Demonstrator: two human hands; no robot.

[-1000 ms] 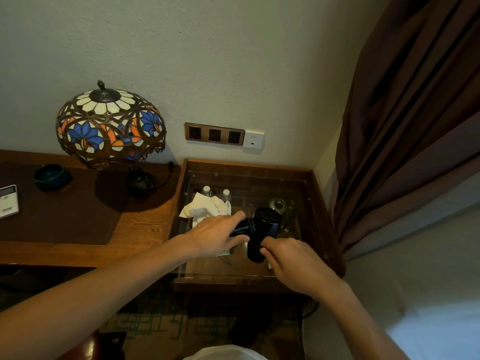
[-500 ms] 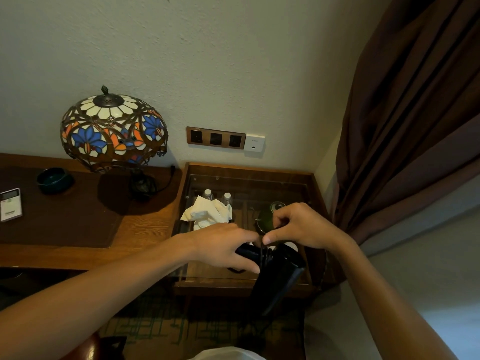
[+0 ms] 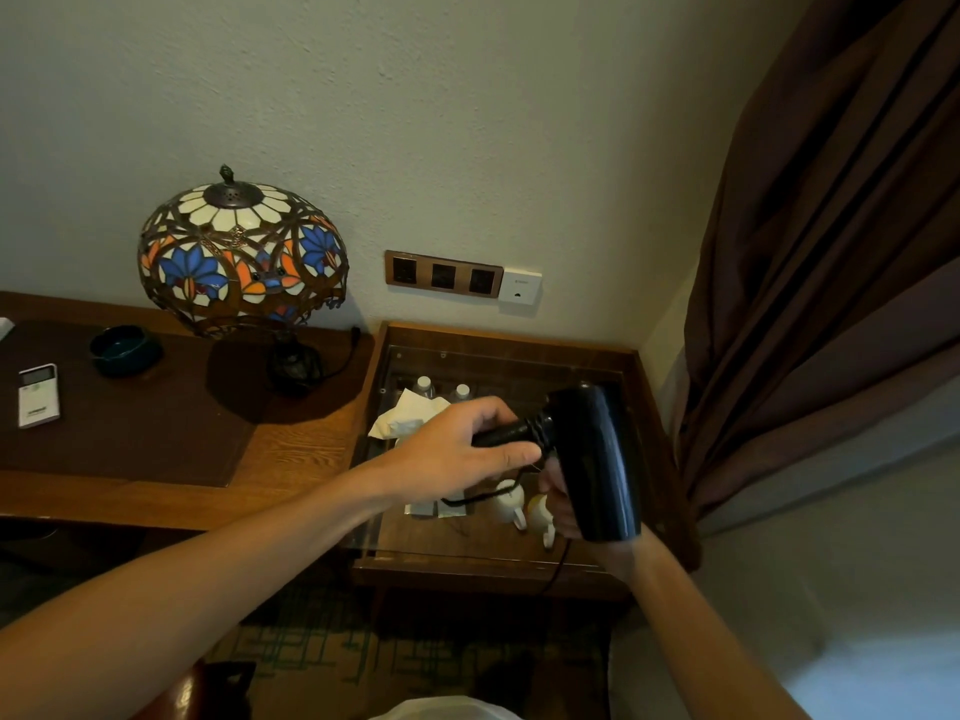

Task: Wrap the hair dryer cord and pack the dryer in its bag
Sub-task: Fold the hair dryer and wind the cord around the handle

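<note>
My left hand is wrapped around the handle of the black hair dryer, which it holds above the glass-topped side table, barrel pointing down and to the right. Most of my right hand is hidden beneath and behind the barrel; its fingers are closed around the black cord. The cord loops under the handle, and a length hangs past the table's front edge. A crumpled cream cloth lies on the glass behind my left hand; I cannot tell whether it is the bag.
A stained-glass lamp stands on the wooden desk to the left, with a dark bowl and a white remote. Wall sockets sit above the table. Bottles and white cups lie under the glass. A brown curtain hangs at right.
The dryer has been lifted and turned, its barrel now up to the right. My right hand dropped from above the handle to beneath the barrel, taking the cord along.
</note>
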